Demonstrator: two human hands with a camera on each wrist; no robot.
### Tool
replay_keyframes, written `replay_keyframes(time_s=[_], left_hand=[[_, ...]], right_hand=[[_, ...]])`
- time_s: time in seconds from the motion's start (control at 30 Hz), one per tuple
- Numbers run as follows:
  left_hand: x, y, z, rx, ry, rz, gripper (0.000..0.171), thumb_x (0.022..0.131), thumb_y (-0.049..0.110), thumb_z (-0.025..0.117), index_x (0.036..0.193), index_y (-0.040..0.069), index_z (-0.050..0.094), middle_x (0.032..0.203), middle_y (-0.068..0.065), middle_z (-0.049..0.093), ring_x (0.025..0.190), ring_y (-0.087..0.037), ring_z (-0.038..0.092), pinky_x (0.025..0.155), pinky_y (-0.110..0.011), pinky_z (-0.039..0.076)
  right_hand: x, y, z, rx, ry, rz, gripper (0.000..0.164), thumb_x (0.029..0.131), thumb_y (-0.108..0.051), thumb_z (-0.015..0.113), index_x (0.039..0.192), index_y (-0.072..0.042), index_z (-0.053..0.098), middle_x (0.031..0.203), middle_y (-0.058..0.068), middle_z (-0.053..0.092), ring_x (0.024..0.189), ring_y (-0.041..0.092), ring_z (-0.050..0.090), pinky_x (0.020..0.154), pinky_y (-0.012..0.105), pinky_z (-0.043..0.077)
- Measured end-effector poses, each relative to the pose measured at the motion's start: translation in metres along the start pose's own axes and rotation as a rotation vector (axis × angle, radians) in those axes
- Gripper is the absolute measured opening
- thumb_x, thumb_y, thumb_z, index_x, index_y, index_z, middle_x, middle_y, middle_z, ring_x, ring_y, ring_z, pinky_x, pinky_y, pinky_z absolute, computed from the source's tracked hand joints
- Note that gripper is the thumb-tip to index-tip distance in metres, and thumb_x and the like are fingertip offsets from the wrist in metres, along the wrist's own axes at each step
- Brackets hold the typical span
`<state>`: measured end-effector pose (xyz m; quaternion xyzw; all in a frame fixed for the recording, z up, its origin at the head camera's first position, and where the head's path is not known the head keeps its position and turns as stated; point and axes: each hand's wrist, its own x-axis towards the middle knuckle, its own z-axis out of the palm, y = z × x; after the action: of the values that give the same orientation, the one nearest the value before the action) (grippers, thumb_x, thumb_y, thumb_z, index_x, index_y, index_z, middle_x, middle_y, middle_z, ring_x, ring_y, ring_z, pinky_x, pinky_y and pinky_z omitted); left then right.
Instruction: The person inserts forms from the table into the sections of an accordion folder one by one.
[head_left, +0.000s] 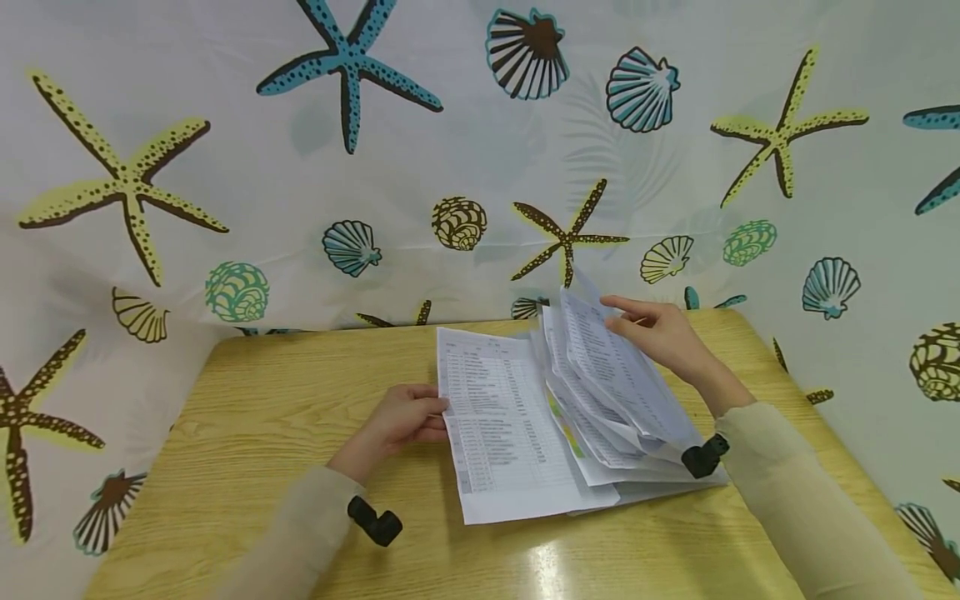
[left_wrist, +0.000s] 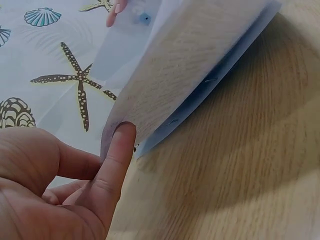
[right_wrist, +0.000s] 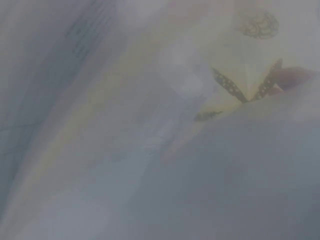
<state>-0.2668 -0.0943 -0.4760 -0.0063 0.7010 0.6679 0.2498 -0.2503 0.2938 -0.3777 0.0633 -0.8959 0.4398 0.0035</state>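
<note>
A stapled-looking bundle of printed sheets (head_left: 495, 433) lies spread open on the table, with text rows and a strip of green and yellow showing at its middle. My left hand (head_left: 408, 417) pinches the left page's edge between thumb and fingers; the left wrist view shows this grip (left_wrist: 75, 185) closely. On the right, several raised pages (head_left: 611, 358) fan upward, and my right hand (head_left: 656, 329) holds their upper edge with thumb and forefinger. A translucent sheet with a blue snap button (left_wrist: 145, 19) stands near the right fingers. Translucent, blurred material (right_wrist: 150, 165) fills most of the right wrist view.
The wooden table (head_left: 300, 375) extends on both sides of the papers. Behind and beside it hangs a white cloth (head_left: 262, 183) printed with starfish and shells. Dark wrist cameras (head_left: 375, 521) sit on both sleeves.
</note>
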Motion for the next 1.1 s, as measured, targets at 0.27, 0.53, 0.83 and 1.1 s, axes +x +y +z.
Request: replay_keyframes(time_s=[0.27, 0.53, 0.83, 1.1], left_hand=[[0.001, -0.005, 0.005, 0.025, 0.070, 0.028, 0.043, 0.106, 0.006, 0.058, 0.144, -0.013, 0.053, 0.106, -0.018, 0.078, 0.079, -0.016, 0.078, 0.071, -0.031, 0.066], [0.005, -0.008, 0.008, 0.027, 0.166, 0.025, 0.037, 0.105, 0.005, 0.057, 0.138, -0.012, 0.058, 0.098, -0.015, 0.078, 0.074, -0.013, 0.075, 0.070, -0.030, 0.066], [0.008, -0.009, 0.010, -0.005, 0.219, 0.020, 0.037, 0.104, 0.005, 0.059, 0.137, -0.011, 0.060, 0.092, -0.011, 0.076, 0.069, -0.010, 0.072, 0.066, -0.026, 0.064], [0.010, -0.010, 0.006, -0.037, 0.229, 0.009, 0.039, 0.104, 0.003, 0.057, 0.140, -0.012, 0.057, 0.096, -0.014, 0.076, 0.071, -0.013, 0.074, 0.070, -0.031, 0.066]], right_hand=[[0.001, 0.002, 0.001, 0.003, -0.006, -0.001, 0.046, 0.107, -0.034, 0.062, 0.150, -0.021, 0.061, 0.121, 0.018, 0.071, 0.086, 0.024, 0.055, 0.067, 0.030, 0.041], [0.002, 0.001, 0.002, -0.003, 0.002, -0.002, 0.047, 0.107, -0.034, 0.062, 0.151, -0.017, 0.060, 0.122, 0.019, 0.070, 0.087, 0.024, 0.055, 0.067, 0.030, 0.042], [0.004, 0.000, 0.005, -0.023, 0.026, -0.013, 0.046, 0.107, -0.031, 0.062, 0.150, -0.016, 0.061, 0.115, 0.018, 0.072, 0.086, 0.023, 0.059, 0.063, 0.029, 0.041], [0.004, 0.002, 0.007, -0.024, 0.029, -0.014, 0.046, 0.107, -0.031, 0.062, 0.150, -0.015, 0.061, 0.121, 0.019, 0.072, 0.089, 0.021, 0.060, 0.067, 0.029, 0.044]])
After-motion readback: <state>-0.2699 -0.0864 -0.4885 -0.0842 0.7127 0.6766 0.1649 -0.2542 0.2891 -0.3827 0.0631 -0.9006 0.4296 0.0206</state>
